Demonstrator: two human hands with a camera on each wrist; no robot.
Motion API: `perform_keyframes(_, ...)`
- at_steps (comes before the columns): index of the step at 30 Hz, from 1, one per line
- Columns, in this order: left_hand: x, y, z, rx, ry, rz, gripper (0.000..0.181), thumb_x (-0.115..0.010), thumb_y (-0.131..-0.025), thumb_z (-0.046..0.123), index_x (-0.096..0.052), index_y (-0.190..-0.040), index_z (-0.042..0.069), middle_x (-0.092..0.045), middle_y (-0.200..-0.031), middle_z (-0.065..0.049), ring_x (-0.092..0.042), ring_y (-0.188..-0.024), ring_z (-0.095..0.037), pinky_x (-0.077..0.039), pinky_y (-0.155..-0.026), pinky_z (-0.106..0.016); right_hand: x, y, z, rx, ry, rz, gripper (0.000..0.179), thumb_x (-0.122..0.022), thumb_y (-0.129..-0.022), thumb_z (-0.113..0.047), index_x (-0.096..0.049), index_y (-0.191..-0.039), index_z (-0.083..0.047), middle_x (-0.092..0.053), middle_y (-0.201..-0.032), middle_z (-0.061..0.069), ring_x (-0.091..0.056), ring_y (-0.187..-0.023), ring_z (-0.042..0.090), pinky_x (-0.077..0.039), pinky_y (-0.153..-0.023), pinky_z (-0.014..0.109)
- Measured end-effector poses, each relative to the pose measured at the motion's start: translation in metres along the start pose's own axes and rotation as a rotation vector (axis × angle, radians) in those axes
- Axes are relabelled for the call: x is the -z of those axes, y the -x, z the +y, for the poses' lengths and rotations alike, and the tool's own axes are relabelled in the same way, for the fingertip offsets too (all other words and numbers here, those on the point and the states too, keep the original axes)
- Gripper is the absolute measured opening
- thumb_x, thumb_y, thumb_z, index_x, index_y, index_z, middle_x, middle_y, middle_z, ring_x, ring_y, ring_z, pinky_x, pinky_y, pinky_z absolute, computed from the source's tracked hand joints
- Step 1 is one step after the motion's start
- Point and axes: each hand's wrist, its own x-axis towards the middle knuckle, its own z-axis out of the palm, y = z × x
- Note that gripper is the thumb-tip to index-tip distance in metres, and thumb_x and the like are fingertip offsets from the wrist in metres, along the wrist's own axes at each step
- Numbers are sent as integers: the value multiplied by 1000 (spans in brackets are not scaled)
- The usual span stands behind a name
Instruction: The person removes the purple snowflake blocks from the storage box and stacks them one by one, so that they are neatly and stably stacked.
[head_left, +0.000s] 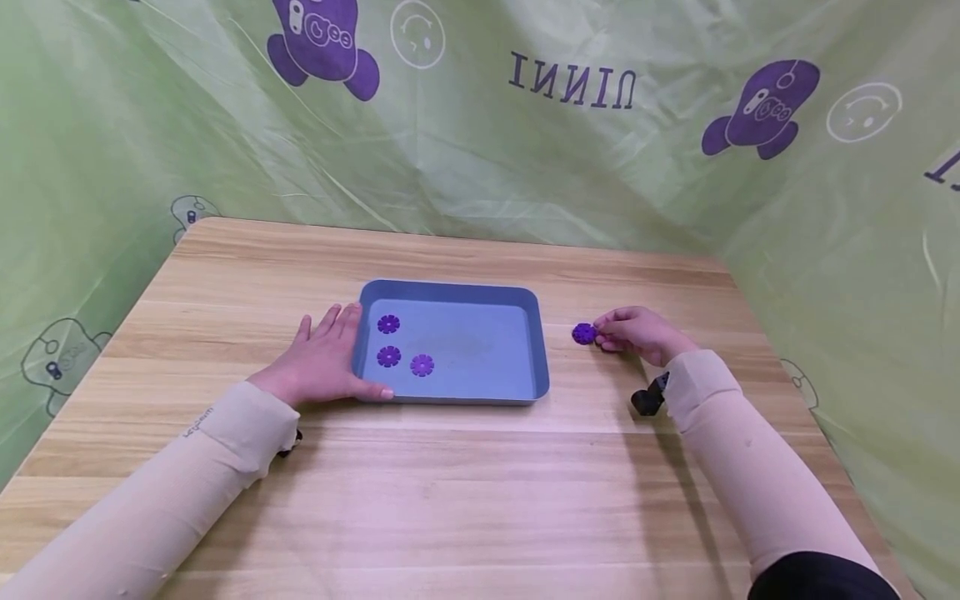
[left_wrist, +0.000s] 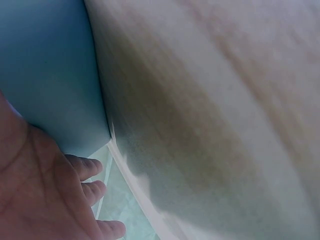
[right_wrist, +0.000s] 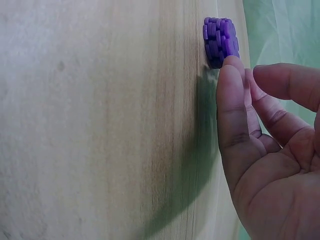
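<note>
Fingertips (right_wrist: 231, 75) of the right hand (head_left: 637, 333) pinch a purple disc (head_left: 584, 333) on the table (head_left: 480, 500), right of the blue tray (head_left: 450, 287); the left hand (head_left: 322, 362), fingers flat, steadies the tray's left edge, 3 discs (head_left: 388, 357) inside.

Staged recording booth, not a home: green printed backdrop sheet (head_left: 525, 167) (purple cartoon mascots, mirrored lettering) hung around a plain wooden tabletop (head_left: 465, 492) holding one blue tray (head_left: 450, 289).
</note>
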Motion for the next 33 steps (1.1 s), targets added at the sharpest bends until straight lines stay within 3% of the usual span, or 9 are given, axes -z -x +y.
perform_keyframes(13, 0, 0, -1, 5, 3, 5, 151, -73, -70, 84, 3, -160, -10, -4, -168, -30, 1, -154, -49, 9, -118, -68, -1, -1, -1, 11, -12, -6, 23, -47, -107, 2, -50, -125, 15, -67, -94, 5, -66, -83, 8, -57, -82, 21)
perform_keyframes(23, 0, 0, -2, 4, -2, 5, 151, -72, -69, 85, 4, -160, -10, -3, -168, -30, 1, -154, -48, 8, -118, -68, 0, 2, -8, 44, 52, 8, 27, -50, -107, -1, -47, -128, 15, -65, -95, 4, -64, -83, 9, -56, -79, 20)
perform_keyframes(33, -2, -1, -3, -3, -3, 6, 153, -71, -68, 87, 4, -160, -10, -3, -168, -29, 1, -154, -48, 8, -118, -68, -22, -4, -27, 104, 90, -26, 34, -50, -107, -5, -45, -132, 17, -61, -101, 8, -61, -88, 10, -54, -82, 20)
